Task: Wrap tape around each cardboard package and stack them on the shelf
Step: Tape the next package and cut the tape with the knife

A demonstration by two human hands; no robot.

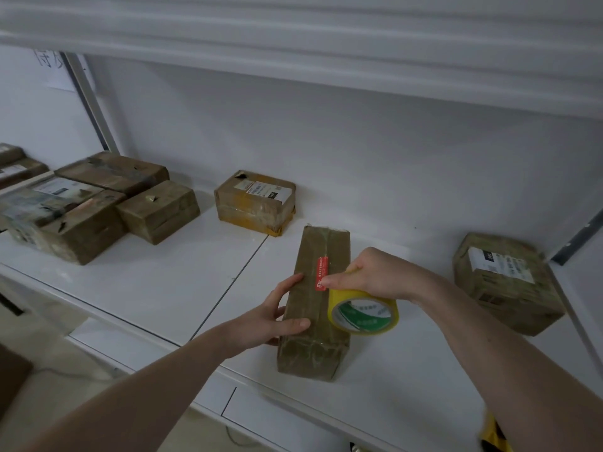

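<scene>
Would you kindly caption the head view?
Left hand steadies a long package while right hand applies yellow tape.

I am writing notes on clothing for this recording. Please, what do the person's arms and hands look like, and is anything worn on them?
Both forearms are bare, with no sleeves in view. The left hand and the right hand wear no gloves; no rings, watch or bracelet can be seen. The fingernails are short and unpainted.
</scene>
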